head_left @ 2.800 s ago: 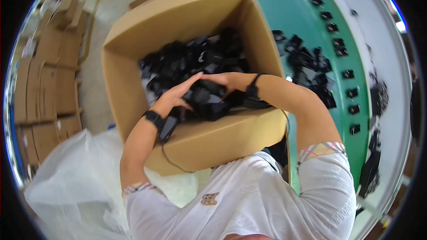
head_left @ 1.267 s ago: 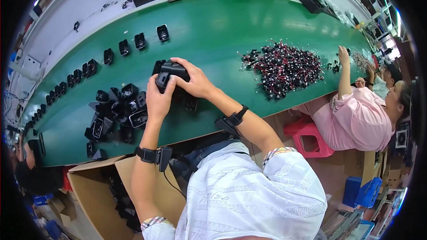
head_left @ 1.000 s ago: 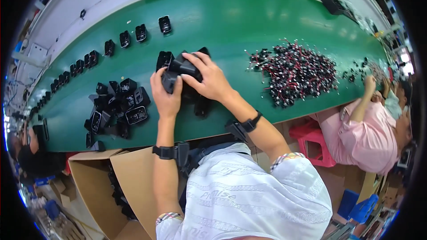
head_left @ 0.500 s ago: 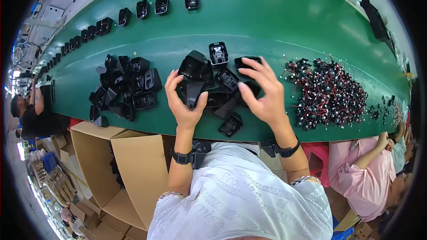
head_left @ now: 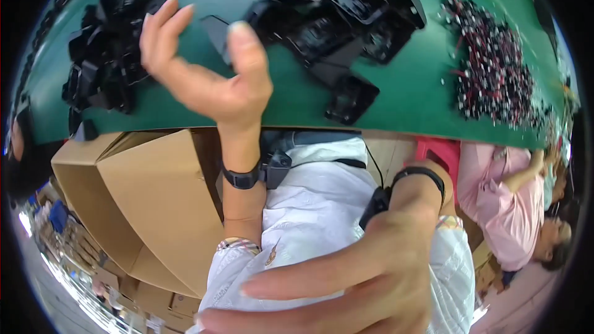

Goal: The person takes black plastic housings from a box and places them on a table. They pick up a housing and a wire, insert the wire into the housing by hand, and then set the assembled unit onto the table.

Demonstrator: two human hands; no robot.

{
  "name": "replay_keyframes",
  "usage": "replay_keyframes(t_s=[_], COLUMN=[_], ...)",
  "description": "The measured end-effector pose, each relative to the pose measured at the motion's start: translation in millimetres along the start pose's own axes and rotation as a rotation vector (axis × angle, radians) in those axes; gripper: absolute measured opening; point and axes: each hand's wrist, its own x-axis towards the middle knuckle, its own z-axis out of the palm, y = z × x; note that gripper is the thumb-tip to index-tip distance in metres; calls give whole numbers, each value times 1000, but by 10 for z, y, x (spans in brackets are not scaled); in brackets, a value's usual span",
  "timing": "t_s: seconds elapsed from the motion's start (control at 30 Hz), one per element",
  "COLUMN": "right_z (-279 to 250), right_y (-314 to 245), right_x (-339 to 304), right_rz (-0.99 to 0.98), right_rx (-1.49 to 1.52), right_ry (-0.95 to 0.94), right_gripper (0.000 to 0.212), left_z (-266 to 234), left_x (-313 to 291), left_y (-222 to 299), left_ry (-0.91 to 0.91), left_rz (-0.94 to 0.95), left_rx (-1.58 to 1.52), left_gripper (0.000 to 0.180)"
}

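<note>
My left hand (head_left: pixel 213 83) hovers over the green table (head_left: pixel 411 96) with thumb and fingers apart and nothing between them. It is nearest to a dark flat plastic piece (head_left: pixel 218 37) and a heap of black plastic housings (head_left: pixel 105 49) on its left. Raised close to the camera, in front of my white shirt, my right hand (head_left: pixel 365 278) is large, a little blurred and empty, its fingers stretched out. Several open black housings (head_left: pixel 322 34) lie in a loose pile at the middle of the table. One tilted housing (head_left: pixel 352 99) sits nearest the front edge.
At the right of the table spreads a heap of small black parts with red wires and white connectors (head_left: pixel 495 62). An open cardboard box (head_left: pixel 161 198) stands below the table edge on the left. A person in pink (head_left: pixel 504 192) sits to the right beside a red stool (head_left: pixel 440 151).
Both hands have come away from the central housings. The left moved a little left; the right drew back toward the camera. The view has tilted lower, and the housings have shifted.
</note>
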Motion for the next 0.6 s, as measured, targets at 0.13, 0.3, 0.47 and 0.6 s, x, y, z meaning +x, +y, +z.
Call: replay_keyframes(t_s=[0.13,0.3,0.47,0.6], right_z=[-136,-193,-512,-1104], right_y=[-20,-369,-261,109], right_x=[-210,-171,-117,-412], right_rz=[-261,59,-78,79], right_rx=[-114,-263,-112,-640], right_ry=[-346,97,-530,-167], right_gripper=[31,22,33,25], left_z=[-298,-14,-170,-148], left_x=[-369,-553,-580,-546], left_y=[429,810,760,749], left_ry=[-44,-404,-456,-534], left_rz=[-128,-58,-150,-110], left_rx=[-281,-326,-217,-207], left_gripper=[27,19,22,30])
